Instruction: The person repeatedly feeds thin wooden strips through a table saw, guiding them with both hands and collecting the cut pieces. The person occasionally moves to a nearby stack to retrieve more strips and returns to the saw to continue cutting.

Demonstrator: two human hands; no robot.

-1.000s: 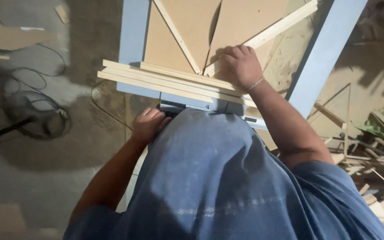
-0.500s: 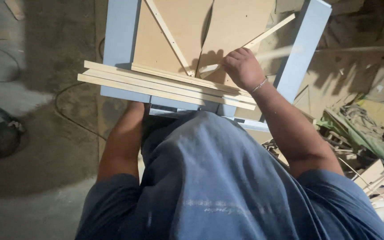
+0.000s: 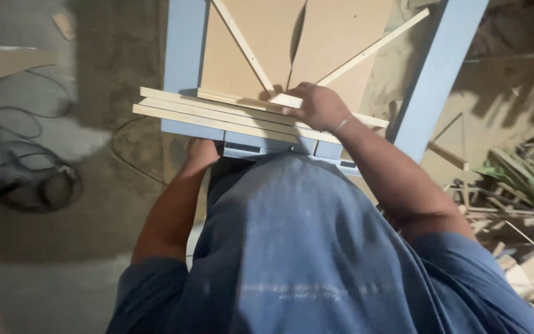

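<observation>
A pale blue frame [image 3: 183,55] stands in front of me with brown boards [image 3: 245,49] behind it. Several thin light wooden strips [image 3: 217,114] lie across its near rail. My right hand [image 3: 316,106] rests on top of the strips near their right end, fingers curled over one strip. My left hand [image 3: 202,151] is under the near rail at the frame's lower left; its fingers are hidden, so I cannot see what it touches. My blue shirt fills the lower half of the view.
Two thin slats [image 3: 242,43] lean diagonally across the brown boards. A coil of black cable [image 3: 26,176] lies on the dusty floor at left. Wood offcuts and scraps [image 3: 502,192] are piled at right.
My right hand has moved left along the strips to their middle. My left hand stays below the rail. The view has shifted, so the frame sits more to the right.
</observation>
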